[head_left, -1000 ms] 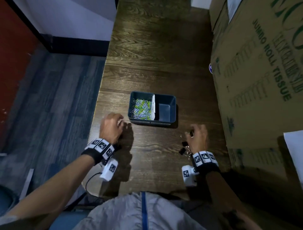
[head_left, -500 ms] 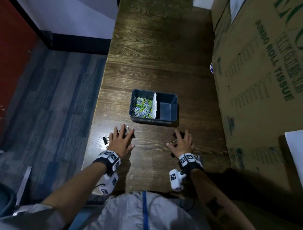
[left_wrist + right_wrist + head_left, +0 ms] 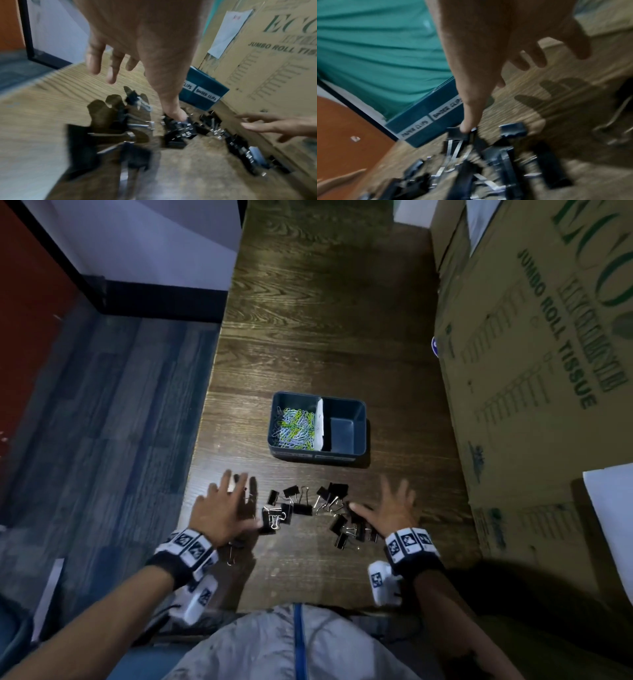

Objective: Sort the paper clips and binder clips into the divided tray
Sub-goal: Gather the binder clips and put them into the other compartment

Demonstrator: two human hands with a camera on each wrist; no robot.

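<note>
A dark blue divided tray (image 3: 359, 409) stands mid-table; its left half holds several coloured paper clips (image 3: 295, 426), its right half (image 3: 342, 433) looks bare. Labels on its front (image 3: 205, 94) (image 3: 426, 125) read paper clips and binder clips. Several black binder clips (image 3: 301, 508) lie scattered on the table in front of the tray. My left hand (image 3: 222, 508) is spread flat at the pile's left side, thumb (image 3: 175, 113) touching a clip. My right hand (image 3: 390, 508) is spread at the pile's right side, thumb (image 3: 469, 125) on a clip. Neither hand holds anything.
A big cardboard box (image 3: 534, 371) printed "jumbo roll tissue" stands along the table's right side. The wooden table (image 3: 308, 337) ends at its left edge over blue-grey carpet (image 3: 102, 422). A white sheet (image 3: 613, 508) lies at the far right.
Both hands went from curled to flat with fingers spread, and have drawn apart. The binder clips now lie uncovered in a scattered pile between them.
</note>
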